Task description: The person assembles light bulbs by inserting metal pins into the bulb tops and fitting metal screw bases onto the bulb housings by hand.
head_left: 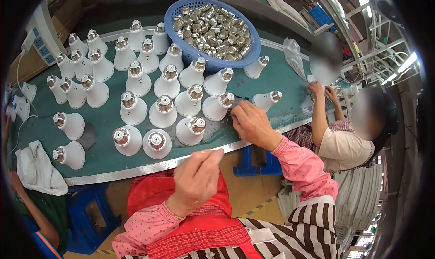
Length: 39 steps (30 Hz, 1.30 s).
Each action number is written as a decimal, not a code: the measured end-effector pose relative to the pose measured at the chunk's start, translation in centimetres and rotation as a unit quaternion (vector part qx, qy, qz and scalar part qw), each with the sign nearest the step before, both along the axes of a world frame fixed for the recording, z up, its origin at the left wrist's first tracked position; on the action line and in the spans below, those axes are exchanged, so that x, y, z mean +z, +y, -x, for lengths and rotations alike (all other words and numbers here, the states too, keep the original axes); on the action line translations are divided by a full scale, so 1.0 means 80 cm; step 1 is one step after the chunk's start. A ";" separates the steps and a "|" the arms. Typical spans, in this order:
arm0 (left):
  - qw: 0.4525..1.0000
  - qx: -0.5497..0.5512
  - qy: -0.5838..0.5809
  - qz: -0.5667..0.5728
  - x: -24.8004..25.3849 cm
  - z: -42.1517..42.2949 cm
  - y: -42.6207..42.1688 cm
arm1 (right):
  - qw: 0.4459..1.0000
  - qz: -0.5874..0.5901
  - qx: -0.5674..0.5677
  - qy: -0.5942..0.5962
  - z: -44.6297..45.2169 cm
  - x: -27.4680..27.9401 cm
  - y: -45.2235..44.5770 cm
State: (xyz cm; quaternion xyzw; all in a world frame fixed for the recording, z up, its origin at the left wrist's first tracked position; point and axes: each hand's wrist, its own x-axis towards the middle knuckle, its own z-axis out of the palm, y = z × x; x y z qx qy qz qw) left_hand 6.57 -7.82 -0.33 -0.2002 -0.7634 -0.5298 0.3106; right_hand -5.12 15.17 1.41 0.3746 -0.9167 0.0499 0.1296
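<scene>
Several white LED bulbs with silver screw caps stand in rows on the green work surface [102, 134]. My left hand [195, 183] is raised in front of the table edge, thumb and fingers pinched together; anything between them is too small to make out. Over the table, my right hand [254, 125] has its fingers curled together beside a bulb [215, 108]. What those fingertips hold, if anything, is hidden. Another bulb [197, 127] stands between the two hands. Just beyond my right hand, a bulb [265, 100] leans to the right.
A blue perforated basket [176, 43] full of metal screw caps [213, 30] stands at the back. White cloth [38, 170] lies at the left edge. On the right, a co-worker [346, 143] works with both hands at the table. Blue stools [258, 161] stand below.
</scene>
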 end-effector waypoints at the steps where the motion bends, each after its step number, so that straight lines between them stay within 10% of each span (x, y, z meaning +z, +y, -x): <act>1: 0.999 -0.018 -0.028 -0.007 -0.002 -0.001 0.006 | 1.000 0.013 -0.005 -0.010 -0.003 0.002 0.000; 27: 0.982 -0.063 -0.160 0.081 -0.011 0.054 0.071 | 0.994 0.039 0.069 0.069 -0.055 0.021 0.010; 39: 0.889 -0.168 -0.400 -0.144 0.004 0.067 0.066 | 0.992 0.101 0.076 0.029 -0.059 0.032 0.024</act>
